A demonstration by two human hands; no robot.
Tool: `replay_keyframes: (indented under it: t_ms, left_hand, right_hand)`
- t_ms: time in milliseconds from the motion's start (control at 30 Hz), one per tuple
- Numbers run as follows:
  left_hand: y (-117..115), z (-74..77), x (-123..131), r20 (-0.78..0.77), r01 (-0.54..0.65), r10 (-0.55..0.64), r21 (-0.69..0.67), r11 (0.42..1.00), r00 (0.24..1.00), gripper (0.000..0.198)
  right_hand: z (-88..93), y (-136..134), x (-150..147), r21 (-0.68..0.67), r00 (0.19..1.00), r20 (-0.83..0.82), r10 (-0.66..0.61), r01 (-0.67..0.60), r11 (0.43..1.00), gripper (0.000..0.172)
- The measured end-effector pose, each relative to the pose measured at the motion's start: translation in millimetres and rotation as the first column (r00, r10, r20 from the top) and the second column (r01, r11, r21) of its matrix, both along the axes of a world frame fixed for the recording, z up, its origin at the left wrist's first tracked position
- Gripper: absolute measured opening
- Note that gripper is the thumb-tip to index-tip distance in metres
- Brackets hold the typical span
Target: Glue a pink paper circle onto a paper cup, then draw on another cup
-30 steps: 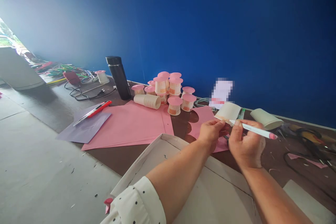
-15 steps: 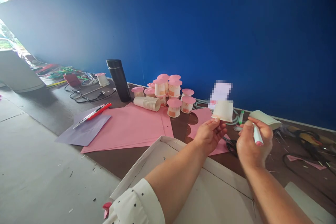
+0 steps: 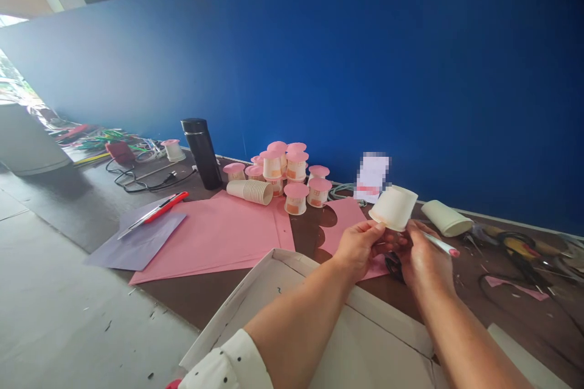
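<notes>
In the head view a white paper cup [image 3: 393, 208] is held upside down and tilted, its rim downward. My left hand [image 3: 358, 249] is closed on the cup's lower left edge, thumb in front. Close beside it, my right hand [image 3: 426, 258] is closed around a white marker [image 3: 438, 244] with a pinkish-red end pointing right. Its fingers reach the cup's lower right side, and its marker tip is hidden. Behind the hands lies a pink sheet [image 3: 340, 225] with round cut-outs.
Several cups with pink disc tops [image 3: 296, 197] stand stacked near a sleeve of nested cups [image 3: 250, 191]. A black flask [image 3: 202, 155], a red utility knife [image 3: 159, 211] on purple paper, and pink sheets [image 3: 214, 234] are leftward. A white cardboard tray [image 3: 365, 340] lies below my arms.
The right hand has moved left to meet the cup, and the marker has turned flatter. The cup is tilted more to the right. The view has shifted slightly.
</notes>
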State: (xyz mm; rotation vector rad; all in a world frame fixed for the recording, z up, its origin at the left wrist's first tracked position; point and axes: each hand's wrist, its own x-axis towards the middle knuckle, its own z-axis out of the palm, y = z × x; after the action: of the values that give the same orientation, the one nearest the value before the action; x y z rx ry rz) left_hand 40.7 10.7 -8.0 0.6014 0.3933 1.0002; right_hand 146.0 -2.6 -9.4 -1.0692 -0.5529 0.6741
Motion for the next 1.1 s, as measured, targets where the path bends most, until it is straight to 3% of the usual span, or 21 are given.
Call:
replay_keyframes:
  t_ms: [100, 267, 467, 600, 767, 833, 900, 1000, 1100]
  left_hand:
    - [-1.8, 1.3, 3.5, -0.105, -0.076, 0.084, 0.076, 0.994, 0.991, 0.040]
    - [-8.6, 1.9, 10.2, -0.212, -0.149, 0.199, 0.230, 0.962, 0.957, 0.034]
    - [-18.7, -5.6, 12.8, -0.344, -0.165, 0.325, 0.419, 0.893, 0.881, 0.020]
    - [-21.9, -6.2, 10.0, -0.410, -0.166, 0.464, 0.583, 0.795, 0.785, 0.017]
    - [-22.9, -4.6, 8.4, -0.420, -0.120, 0.530, 0.690, 0.714, 0.736, 0.018]
    - [-21.7, -4.9, 9.8, -0.420, -0.120, 0.518, 0.680, 0.724, 0.745, 0.018]
    - [-19.4, -4.8, 11.1, -0.416, -0.145, 0.450, 0.587, 0.797, 0.790, 0.017]
    - [-13.6, -4.0, 10.4, -0.334, -0.143, 0.247, 0.307, 0.941, 0.910, 0.027]
    - [-6.4, -5.1, 5.5, -0.231, -0.204, 0.219, 0.089, 0.975, 0.948, 0.036]
  right_hand:
    - [2.9, 2.0, 1.9, -0.005, 0.980, -0.186, 0.074, -0.076, 0.997, 0.043]
    - [-7.9, 8.4, 7.8, 0.041, 0.937, -0.242, 0.254, -0.251, 0.967, 0.034]
    - [-12.9, 8.3, 7.0, 0.019, 0.935, -0.241, 0.261, -0.264, 0.964, 0.030]
    - [-16.6, 8.7, 7.6, -0.029, 0.948, -0.223, 0.226, -0.238, 0.971, 0.028]
    - [-22.4, 11.4, 8.3, -0.068, 0.976, -0.110, 0.187, -0.195, 0.978, 0.018]
    - [-22.6, 11.1, 7.6, -0.081, 0.984, -0.048, 0.169, -0.173, 0.982, 0.016]
    - [-22.1, 9.5, 6.9, -0.098, 0.988, 0.013, 0.154, -0.152, 0.983, 0.017]
    - [-21.0, 5.2, 6.9, -0.136, 0.984, 0.137, 0.115, -0.096, 0.986, 0.028]
    - [-20.2, 0.2, 6.6, -0.140, 0.926, 0.375, -0.031, 0.089, 0.986, 0.045]
